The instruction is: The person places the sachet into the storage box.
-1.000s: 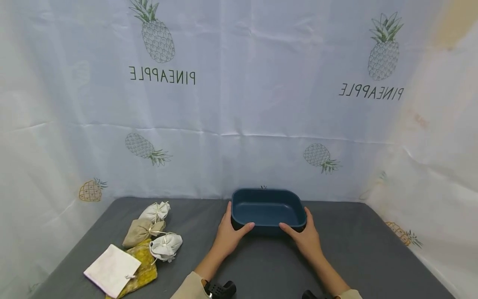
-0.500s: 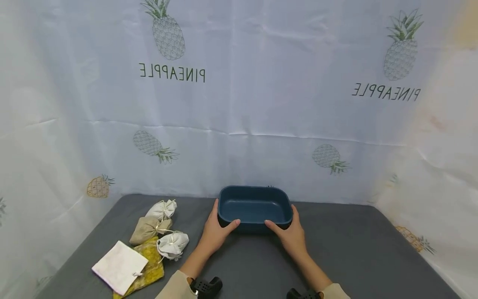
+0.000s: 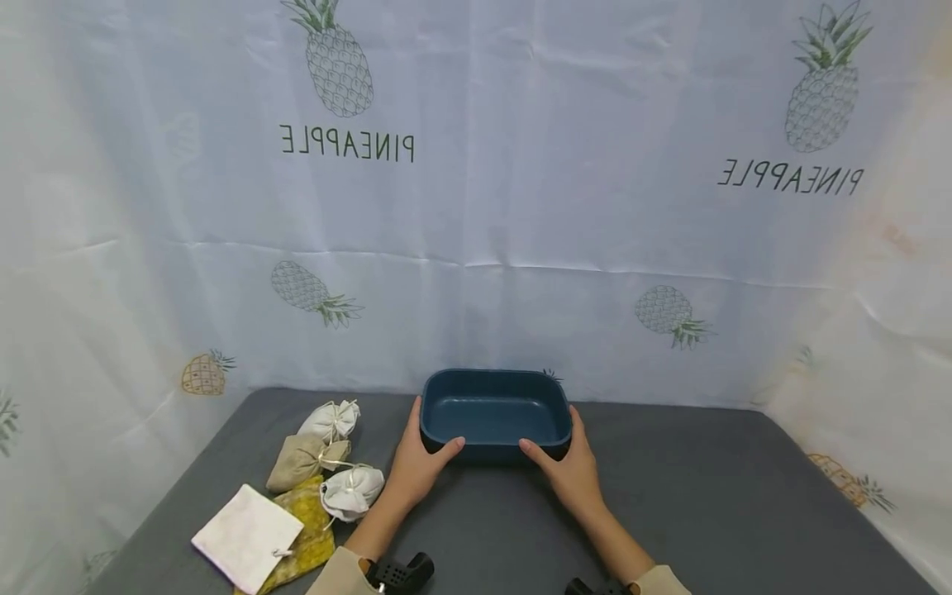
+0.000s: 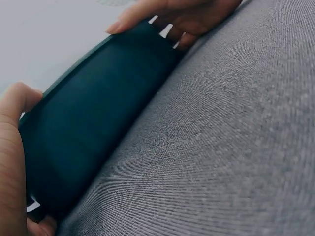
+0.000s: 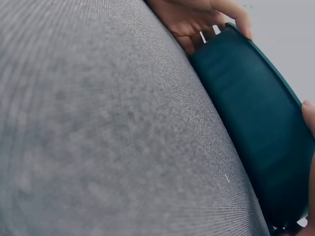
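A dark blue rectangular tub (image 3: 492, 411) stands empty on the grey table (image 3: 706, 496), close to the back curtain. My left hand (image 3: 418, 463) grips its near left corner, thumb along the front wall and fingers round the side. My right hand (image 3: 571, 469) grips the near right corner the same way. The left wrist view shows the tub's front wall (image 4: 98, 128) with my left thumb (image 4: 12, 147) at one end and my right hand (image 4: 182, 14) at the far end. In the right wrist view the tub (image 5: 256, 113) runs between my left hand (image 5: 197, 14) and my right thumb (image 5: 309, 110).
Left of the tub lie several small cloth pouches: a white one (image 3: 332, 420), a beige one (image 3: 301, 454), another white one (image 3: 353, 487), a yellow one (image 3: 305, 529) and a flat white bag (image 3: 241, 537). A pineapple-print curtain (image 3: 476, 207) closes the back and sides.
Both hands have slid the tub to the left along the table, closer to the pouches. The grip on its corners is the same.
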`<state>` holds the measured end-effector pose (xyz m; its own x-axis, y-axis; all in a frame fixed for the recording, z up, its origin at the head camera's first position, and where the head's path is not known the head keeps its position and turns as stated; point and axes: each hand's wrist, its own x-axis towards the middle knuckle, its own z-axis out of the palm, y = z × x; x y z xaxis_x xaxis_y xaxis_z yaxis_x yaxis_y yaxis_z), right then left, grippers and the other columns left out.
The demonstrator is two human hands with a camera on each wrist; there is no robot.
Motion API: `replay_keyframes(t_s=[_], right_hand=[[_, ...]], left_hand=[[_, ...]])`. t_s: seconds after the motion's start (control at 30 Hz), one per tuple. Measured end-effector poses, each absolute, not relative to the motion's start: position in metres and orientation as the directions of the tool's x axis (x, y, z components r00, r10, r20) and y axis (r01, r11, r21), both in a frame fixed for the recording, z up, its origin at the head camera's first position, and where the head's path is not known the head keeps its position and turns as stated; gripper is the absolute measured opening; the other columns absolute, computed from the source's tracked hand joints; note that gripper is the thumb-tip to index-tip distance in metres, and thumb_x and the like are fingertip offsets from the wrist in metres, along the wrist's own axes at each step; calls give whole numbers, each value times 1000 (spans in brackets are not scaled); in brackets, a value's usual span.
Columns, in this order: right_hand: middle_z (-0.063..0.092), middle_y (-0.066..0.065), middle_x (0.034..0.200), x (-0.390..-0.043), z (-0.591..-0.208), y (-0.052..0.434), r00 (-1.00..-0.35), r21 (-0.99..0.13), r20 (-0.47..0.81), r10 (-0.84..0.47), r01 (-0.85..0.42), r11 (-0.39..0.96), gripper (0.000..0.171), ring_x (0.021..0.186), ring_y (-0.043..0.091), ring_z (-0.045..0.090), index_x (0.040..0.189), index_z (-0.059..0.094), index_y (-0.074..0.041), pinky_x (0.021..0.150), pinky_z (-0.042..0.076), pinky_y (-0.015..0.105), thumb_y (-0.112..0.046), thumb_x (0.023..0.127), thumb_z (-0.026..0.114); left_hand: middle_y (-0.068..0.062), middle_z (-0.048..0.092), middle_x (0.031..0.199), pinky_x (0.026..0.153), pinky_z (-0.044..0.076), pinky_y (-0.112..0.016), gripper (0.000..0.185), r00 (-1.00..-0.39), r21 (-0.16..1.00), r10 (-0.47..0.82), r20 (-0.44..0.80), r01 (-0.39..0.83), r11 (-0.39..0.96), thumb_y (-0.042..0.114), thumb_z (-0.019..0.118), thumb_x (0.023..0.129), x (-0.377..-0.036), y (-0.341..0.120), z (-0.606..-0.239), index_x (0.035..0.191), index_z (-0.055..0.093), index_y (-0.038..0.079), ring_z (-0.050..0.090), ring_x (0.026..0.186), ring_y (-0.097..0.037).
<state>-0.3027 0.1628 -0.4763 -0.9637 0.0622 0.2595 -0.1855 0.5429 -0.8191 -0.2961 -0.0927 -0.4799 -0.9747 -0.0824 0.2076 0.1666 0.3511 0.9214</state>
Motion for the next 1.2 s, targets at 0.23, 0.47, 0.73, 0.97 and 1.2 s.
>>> replay_keyframes(t_s=[0.23,0.47,0.73,0.97,1.2], right_hand=[[19,21,168,-303,-475,165,-963,-822,263,52,-195,534,108,150,47,29,164,8,-13,113,32,70,-51,88,75],[19,21,168,-303,-475,165,-963,-823,267,45,-204,530,108,150,46,30,164,7,-13,113,32,69,-50,88,75],[20,20,168,-304,-477,167,-961,-826,273,48,-209,524,109,151,44,30,164,8,-13,115,32,68,-52,87,75],[19,20,168,-304,-475,167,-963,-824,266,49,-201,530,110,151,44,29,164,8,-14,115,30,68,-53,87,75],[17,20,169,-304,-475,167,-967,-820,252,42,-191,539,110,151,45,28,164,6,-15,115,31,68,-54,87,74]], left_hand=[[-20,16,169,118,26,-68,102,-954,887,-122,274,202,415,37,74,91,-290,-85,-474,163,9,8,21,155,-43],[-17,25,166,112,38,-65,92,-920,793,-151,363,219,568,47,74,89,-277,-79,-461,160,28,11,33,151,-41],[-8,52,152,106,47,-58,62,-879,619,-87,468,256,743,47,76,88,-249,-94,-440,139,60,17,47,142,-34],[-6,59,144,101,51,-56,61,-861,528,-94,501,217,821,43,84,80,-223,-124,-433,132,66,15,55,135,-35],[-10,60,142,99,51,-58,63,-867,509,-96,489,193,839,41,87,77,-209,-153,-437,130,67,15,58,131,-37]])
